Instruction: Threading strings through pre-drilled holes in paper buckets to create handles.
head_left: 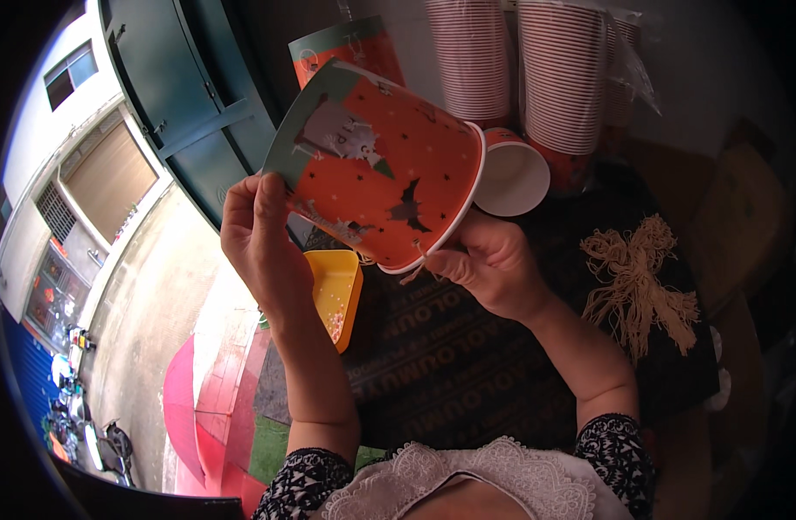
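Observation:
A large orange paper bucket (pixel 372 165) with a green base band, a bat and other printed figures is held up, tilted on its side, its white rim toward the right. My left hand (pixel 261 225) pinches the green base end between thumb and fingers. At the lower part of the rim, my right hand (pixel 493 264) is closed on the bucket. A short piece of tan string (pixel 412 276) pokes out at the rim beside my right thumb. The bucket's inside and some of my right fingers are hidden.
A yellow tray (pixel 354 303) with small beads lies below my left hand. Another bucket (pixel 512 178) lies with its white inside showing. Behind stand tall stacks of paper buckets (pixel 561 78). A bundle of tan strings (pixel 642 286) rests on the dark tabletop (pixel 467 364) at right.

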The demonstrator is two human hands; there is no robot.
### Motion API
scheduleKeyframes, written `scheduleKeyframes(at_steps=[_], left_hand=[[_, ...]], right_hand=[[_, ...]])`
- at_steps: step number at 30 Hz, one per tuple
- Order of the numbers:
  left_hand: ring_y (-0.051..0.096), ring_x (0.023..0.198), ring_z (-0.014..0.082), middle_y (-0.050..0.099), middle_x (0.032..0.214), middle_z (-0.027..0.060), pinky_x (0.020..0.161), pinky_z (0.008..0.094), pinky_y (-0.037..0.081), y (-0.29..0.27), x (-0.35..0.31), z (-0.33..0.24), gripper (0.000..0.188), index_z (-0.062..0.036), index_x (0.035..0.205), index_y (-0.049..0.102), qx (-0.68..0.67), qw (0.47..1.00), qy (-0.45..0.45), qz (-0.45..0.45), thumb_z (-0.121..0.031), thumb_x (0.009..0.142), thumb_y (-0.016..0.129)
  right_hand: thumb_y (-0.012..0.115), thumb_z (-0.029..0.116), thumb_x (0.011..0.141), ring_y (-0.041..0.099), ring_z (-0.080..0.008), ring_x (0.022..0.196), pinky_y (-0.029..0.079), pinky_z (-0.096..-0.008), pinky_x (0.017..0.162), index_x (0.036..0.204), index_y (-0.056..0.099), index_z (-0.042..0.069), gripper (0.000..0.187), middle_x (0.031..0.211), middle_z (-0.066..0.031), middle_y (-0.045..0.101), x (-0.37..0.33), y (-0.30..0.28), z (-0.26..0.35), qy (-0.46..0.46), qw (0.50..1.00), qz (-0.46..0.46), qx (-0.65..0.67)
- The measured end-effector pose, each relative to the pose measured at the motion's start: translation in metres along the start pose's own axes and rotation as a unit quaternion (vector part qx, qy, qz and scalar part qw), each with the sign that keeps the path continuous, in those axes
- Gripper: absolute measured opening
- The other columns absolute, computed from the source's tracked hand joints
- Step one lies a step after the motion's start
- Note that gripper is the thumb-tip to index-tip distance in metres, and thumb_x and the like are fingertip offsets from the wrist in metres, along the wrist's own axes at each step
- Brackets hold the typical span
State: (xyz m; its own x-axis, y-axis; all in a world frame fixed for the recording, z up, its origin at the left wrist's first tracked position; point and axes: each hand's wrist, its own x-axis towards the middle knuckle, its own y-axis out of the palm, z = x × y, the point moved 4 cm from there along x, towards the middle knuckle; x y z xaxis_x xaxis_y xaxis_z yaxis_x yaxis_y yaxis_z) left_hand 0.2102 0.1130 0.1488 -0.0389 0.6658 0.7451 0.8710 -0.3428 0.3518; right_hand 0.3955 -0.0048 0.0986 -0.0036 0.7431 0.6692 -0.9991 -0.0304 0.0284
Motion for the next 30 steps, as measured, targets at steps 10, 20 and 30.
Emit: scheduleKeyframes(at_steps=[10, 20, 30], left_hand=[[0.044, 0.059, 0.0017, 0.054, 0.072, -0.0042, 0.053, 0.0173, 0.032, -0.067, 0.017, -0.049, 0.017, -0.0063, 0.091, 0.06, 0.045, 0.998, -0.008, -0.032, -0.022, 0.098, 0.057], [0.059, 0.08, 0.0078, 0.064, 0.087, 0.003, 0.078, 0.0242, 0.047, -0.135, 0.117, -0.081, 0.024, -0.0022, 0.096, 0.063, 0.229, 0.968, 0.1, -0.008, -0.026, 0.092, 0.067], [0.063, 0.078, 0.0145, 0.069, 0.085, 0.0075, 0.077, 0.0284, 0.05, -0.13, 0.227, -0.018, 0.044, -0.0003, 0.092, 0.068, 0.224, 0.973, 0.044, 0.048, -0.043, 0.081, 0.075]], right_hand=[[0.054, 0.026, 0.099, 0.047, -0.004, 0.066, 0.038, -0.0189, 0.057, 0.095, 0.065, 0.0, 0.029, 0.085, -0.0017, 0.059, -0.001, -0.028, 0.043, -0.131, 0.973, -0.078, -0.176], [0.052, 0.012, 0.099, 0.04, 0.0003, 0.055, 0.031, -0.0167, 0.049, 0.087, 0.065, -0.002, 0.022, 0.08, -0.0002, 0.061, -0.008, -0.039, 0.079, -0.221, 0.941, -0.113, -0.23], [0.052, 0.013, 0.095, 0.045, -0.0043, 0.059, 0.034, -0.0189, 0.052, 0.079, 0.063, -0.003, 0.026, 0.076, -0.003, 0.059, -0.012, -0.037, 0.088, -0.219, 0.926, -0.141, -0.274]])
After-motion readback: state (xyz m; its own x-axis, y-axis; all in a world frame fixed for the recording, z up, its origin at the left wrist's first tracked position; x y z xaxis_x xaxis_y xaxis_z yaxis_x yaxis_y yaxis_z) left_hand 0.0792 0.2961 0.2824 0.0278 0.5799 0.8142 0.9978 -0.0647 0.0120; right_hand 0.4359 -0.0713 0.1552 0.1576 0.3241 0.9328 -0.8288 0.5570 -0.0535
